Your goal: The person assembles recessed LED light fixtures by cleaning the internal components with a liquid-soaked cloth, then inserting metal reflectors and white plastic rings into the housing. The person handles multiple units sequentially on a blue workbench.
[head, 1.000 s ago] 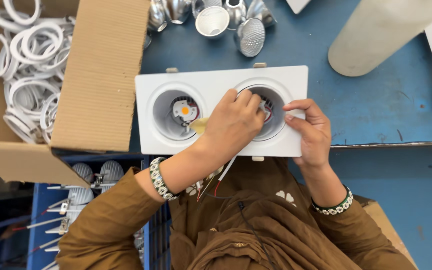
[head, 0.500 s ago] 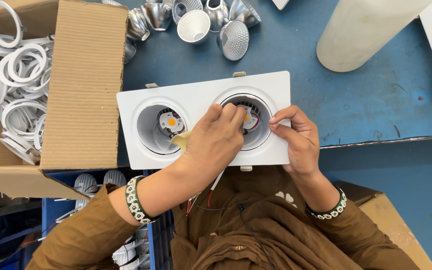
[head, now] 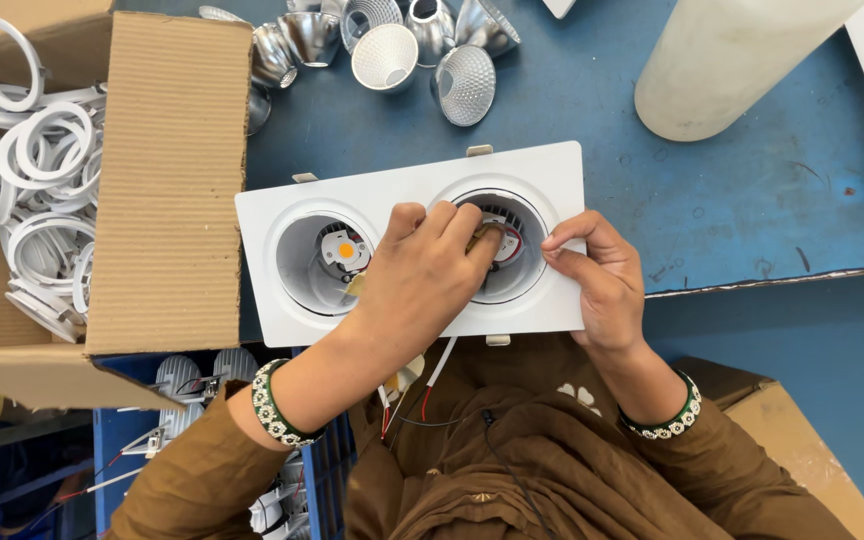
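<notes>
Left hand (head: pixel 422 275) reaches fingers pinched together into the white twin downlight housing's (head: pixel 412 190) right-of-centre recess, while right hand (head: pixel 592 275) clamps its right edge, steadying it.

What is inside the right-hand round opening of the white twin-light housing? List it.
Inside the right-hand opening of the white housing: dark heat-sink fins, a small round module and red wire. The left hand covers its left part, fingers reaching in.

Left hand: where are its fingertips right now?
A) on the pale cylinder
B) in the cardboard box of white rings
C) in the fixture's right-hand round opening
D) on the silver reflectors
C: the left hand reaches across the white fixture and its fingertips sit in the right-hand opening, while the right hand grips the fixture's right edge.
</notes>
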